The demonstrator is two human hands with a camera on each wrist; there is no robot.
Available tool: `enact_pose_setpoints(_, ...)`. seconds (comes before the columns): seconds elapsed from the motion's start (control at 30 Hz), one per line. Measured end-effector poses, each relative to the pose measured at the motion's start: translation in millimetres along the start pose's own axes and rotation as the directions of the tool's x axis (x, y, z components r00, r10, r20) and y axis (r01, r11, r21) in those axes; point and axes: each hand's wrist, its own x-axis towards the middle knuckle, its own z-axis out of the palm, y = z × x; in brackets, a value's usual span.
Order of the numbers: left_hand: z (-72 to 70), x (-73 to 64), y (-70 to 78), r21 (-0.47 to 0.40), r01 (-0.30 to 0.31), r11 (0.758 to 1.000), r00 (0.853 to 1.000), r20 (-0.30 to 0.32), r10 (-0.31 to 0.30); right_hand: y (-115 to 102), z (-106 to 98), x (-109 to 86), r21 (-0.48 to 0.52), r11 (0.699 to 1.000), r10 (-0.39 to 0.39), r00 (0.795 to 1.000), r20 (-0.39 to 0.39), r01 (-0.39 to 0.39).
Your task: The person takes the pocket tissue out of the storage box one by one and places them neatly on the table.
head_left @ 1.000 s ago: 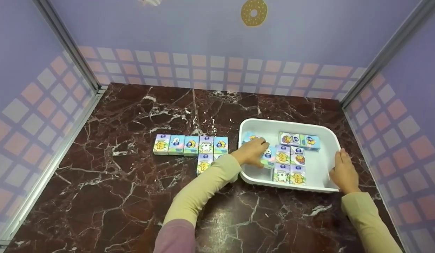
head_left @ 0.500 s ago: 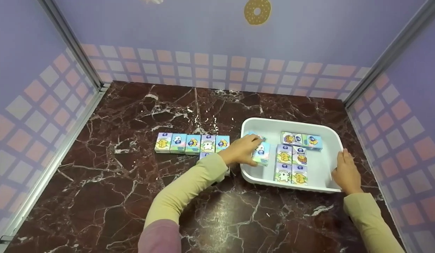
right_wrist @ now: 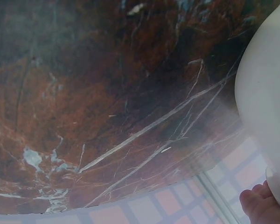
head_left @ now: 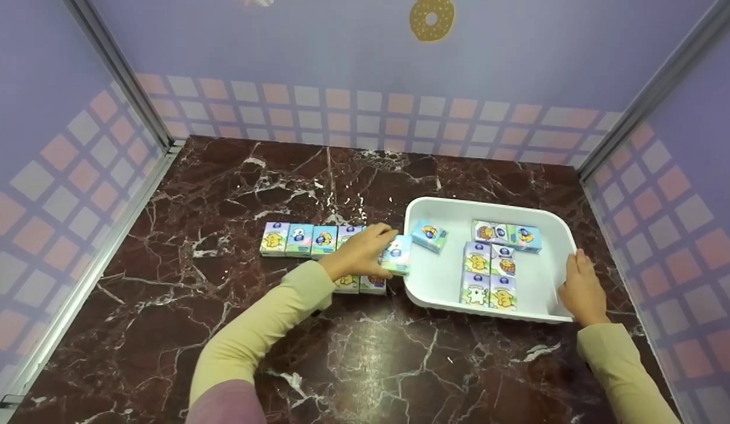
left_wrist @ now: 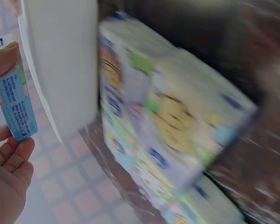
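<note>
My left hand [head_left: 360, 252] pinches a light-blue pocket tissue pack [head_left: 398, 257] between thumb and fingers, just outside the left rim of a white plastic bin [head_left: 537, 282]. In the left wrist view that tissue pack [left_wrist: 16, 107] is seen edge-on, printed side out. Several tissue packs [head_left: 300, 240] lie in a row on the table, with more [head_left: 373, 285] below its right end; my left hand partly covers them. My right hand [head_left: 582, 291] grips the bin's right rim. Inside, several packs [head_left: 476, 259] sit grouped, and a blue one [head_left: 429, 234] lies tilted at the left.
Dark red marble tabletop [head_left: 164, 330] surrounds the bin and packs. Purple walls with pink and white squares [head_left: 306, 112] enclose the back and both sides. The right wall [head_left: 689, 282] stands close to my right hand.
My left hand has lifted the light-blue tissue pack from the bin and carried it left over the rim toward the row. My right hand stays on the bin's rim.
</note>
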Motion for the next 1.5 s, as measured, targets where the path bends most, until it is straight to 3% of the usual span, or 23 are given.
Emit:
enact_pose_setpoints(0.37, -7.8, -43.5, -33.9, 0.047, 0.095, 0.994, 0.995, 0.035, -0.097, -0.6, -2.4, -0.4, 0.000, 1.000, 0.013, 1.000, 0.028, -0.013)
enact_pose_setpoints(0.67, -10.5, -76.7, -56.0, 0.077, 0.146, 0.986, 0.989, 0.001, -0.146, -0.6, -1.7, 0.7, 0.003, 1.000, -0.002, 1.000, 0.013, 0.002)
enact_pose_setpoints(0.9, -7.4, -97.7, -68.8, 0.059, 0.214, 0.975, 0.977, 0.003, -0.214, 0.2, -0.8, 1.4, 0.011, 1.000, 0.013, 1.000, 0.025, -0.013)
enact_pose_setpoints(1.27, 3.5, -114.5, -75.4, 0.046, 0.291, 0.956, 0.956, 0.028, -0.293, 0.6, -0.7, 0.3, 0.010, 1.000, 0.012, 1.000, 0.021, -0.013)
enact_pose_setpoints(1.5, 11.2, -116.2, -75.9, 0.085, 0.273, 0.958, 0.962, 0.001, -0.275, -0.4, -0.9, 0.5, 0.013, 1.000, 0.013, 1.000, 0.025, -0.014)
